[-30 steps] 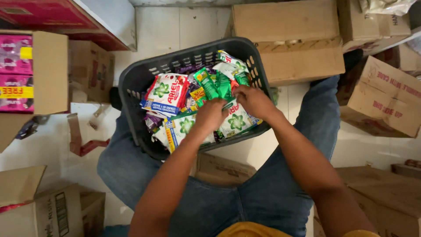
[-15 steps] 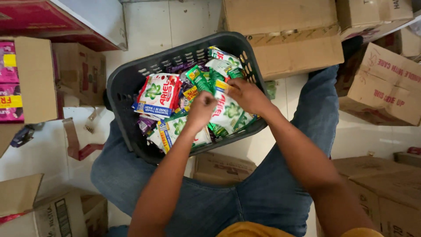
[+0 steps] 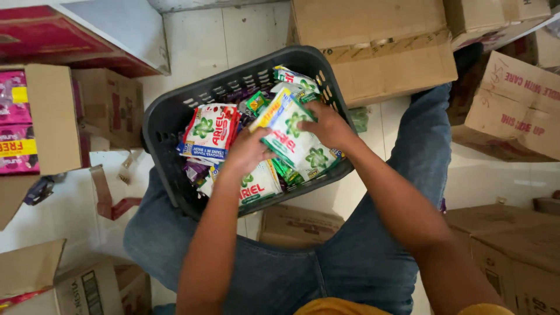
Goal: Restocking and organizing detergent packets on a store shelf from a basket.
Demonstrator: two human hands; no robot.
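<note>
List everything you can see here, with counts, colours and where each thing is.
Basket: one, dark grey plastic, on the person's lap.
Sachets: many, mostly white and green, some purple, piled in the basket.
Raised sachet: one, white and green, held over the pile by both hands.
Cardboard boxes: several, brown, all round on the floor.
Pink packets: a few, in an open box at far left.
Floor: white tiles.
Jeans: blue, legs either side of the basket.
Left hand: on the raised sachet's lower edge.
Right hand: grips its upper side.
</note>
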